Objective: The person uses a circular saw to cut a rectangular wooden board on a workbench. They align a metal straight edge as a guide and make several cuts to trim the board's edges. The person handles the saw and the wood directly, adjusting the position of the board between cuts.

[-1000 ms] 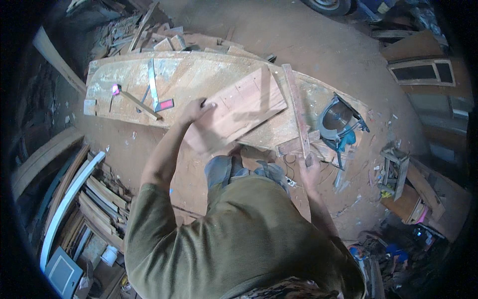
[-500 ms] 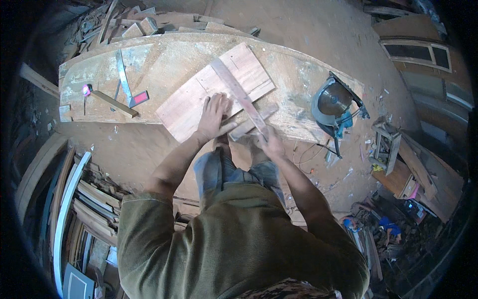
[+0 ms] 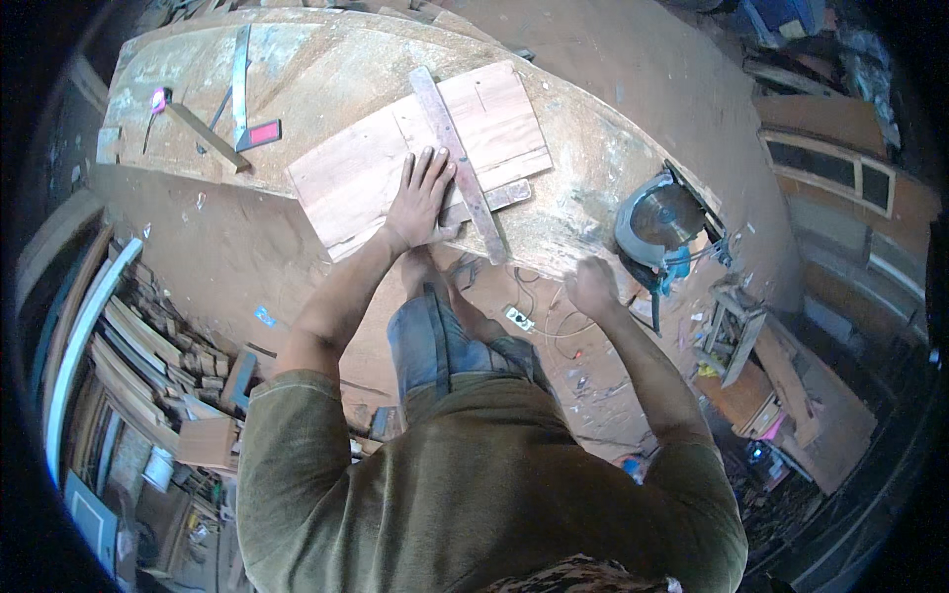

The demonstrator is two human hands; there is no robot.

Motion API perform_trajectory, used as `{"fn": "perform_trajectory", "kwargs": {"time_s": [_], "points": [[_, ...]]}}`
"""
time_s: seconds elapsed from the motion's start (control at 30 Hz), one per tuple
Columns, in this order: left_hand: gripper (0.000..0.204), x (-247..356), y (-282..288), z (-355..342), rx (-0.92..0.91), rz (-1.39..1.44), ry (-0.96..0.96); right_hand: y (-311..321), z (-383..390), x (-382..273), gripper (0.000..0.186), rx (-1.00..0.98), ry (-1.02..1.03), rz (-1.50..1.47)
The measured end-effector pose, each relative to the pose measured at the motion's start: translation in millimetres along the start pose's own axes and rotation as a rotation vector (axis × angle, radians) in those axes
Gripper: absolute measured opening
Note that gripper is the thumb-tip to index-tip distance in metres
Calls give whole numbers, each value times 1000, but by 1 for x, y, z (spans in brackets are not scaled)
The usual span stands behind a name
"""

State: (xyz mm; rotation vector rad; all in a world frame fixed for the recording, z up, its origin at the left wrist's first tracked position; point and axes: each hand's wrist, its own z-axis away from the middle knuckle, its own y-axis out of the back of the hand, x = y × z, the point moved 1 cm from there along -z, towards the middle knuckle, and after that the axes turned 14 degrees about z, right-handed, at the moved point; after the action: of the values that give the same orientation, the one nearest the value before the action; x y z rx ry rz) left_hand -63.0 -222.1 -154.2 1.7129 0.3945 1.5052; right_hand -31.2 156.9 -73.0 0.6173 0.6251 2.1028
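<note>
A pale wooden board (image 3: 356, 173) lies at an angle across the bench's near edge. Over it runs a long, worn wooden strip (image 3: 447, 140), with a shorter crosspiece (image 3: 509, 196) near its lower end, like a T-square. My left hand (image 3: 423, 203) rests flat on the board beside the strip, fingers stretched out; its thumb is close to the crosspiece. Off to the right, my right hand (image 3: 593, 287) is away from the strip, near the bench edge and left of a circular saw (image 3: 664, 222). Motion blurs its fingers, and nothing shows clearly in it.
On the dusty bench (image 3: 326, 74) at left lie a metal square (image 3: 241, 89) with a red-faced handle, a wooden bar (image 3: 208, 136) and a pink tape measure (image 3: 161, 98). A cable (image 3: 563, 321) and a socket strip (image 3: 518, 318) lie below. Stacked timber (image 3: 138, 346) fills the left.
My right hand has let go of the strip's lower end and moved right, toward the saw. My left hand stays on the board. The whole view has shifted somewhat.
</note>
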Motion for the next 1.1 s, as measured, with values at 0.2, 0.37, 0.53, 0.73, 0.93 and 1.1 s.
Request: {"fn": "perform_trajectory", "kwargs": {"time_s": [0.2,0.37,0.53,0.73,0.93,1.1], "points": [[120,3,4,-3,3,-64,27,-61,-1,72,40,208,-54,600],[124,5,-10,-18,54,-93,-4,-71,-27,113,35,181,-134,664],[124,-1,-16,-12,91,-78,15,1,7,137,38,162,-206,221],[127,-1,-7,-13,115,-39,33,97,95,132,31,424,-306,-617],[127,-6,-16,-15,138,-23,10,116,118,66,29,706,-258,-824],[126,-11,-4,-15,153,8,6,152,96,14,19,420,-326,-1120]]}}
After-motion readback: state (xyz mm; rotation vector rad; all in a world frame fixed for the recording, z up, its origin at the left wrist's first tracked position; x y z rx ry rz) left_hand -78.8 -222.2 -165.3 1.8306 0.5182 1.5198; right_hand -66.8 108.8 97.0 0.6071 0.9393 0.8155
